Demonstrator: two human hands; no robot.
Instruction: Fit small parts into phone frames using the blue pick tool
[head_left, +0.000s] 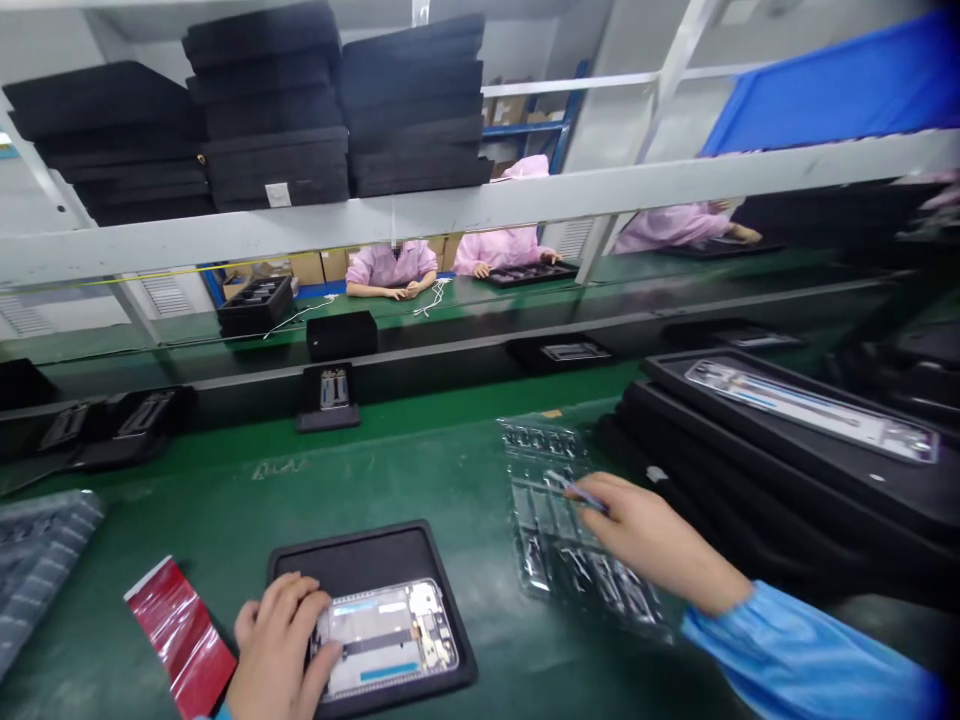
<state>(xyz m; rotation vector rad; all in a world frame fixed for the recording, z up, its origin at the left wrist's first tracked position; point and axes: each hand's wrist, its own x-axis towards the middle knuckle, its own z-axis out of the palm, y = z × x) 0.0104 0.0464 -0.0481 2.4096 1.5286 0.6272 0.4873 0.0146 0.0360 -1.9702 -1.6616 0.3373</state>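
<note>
My left hand (276,645) rests on the left edge of a smartphone mid-frame (386,640), fingers curled over it. That frame lies flat in a black rubber-edged tray (360,552). My right hand (645,530) pinches a thin, small bluish part (583,492) between finger and thumb, just above a clear plastic blister tray (555,520) with several moulded pockets. A red and white strip packet (180,635) lies on the green mat to the left of my left hand. Part of the frame's left edge is hidden under my fingers.
A stack of black trays (750,450) holding a long metal part stands to the right. A grey plastic sheet (37,570) lies at far left. Beyond, a conveyor carries black trays, with co-workers in pink smocks across it and black foam stacks on a shelf overhead.
</note>
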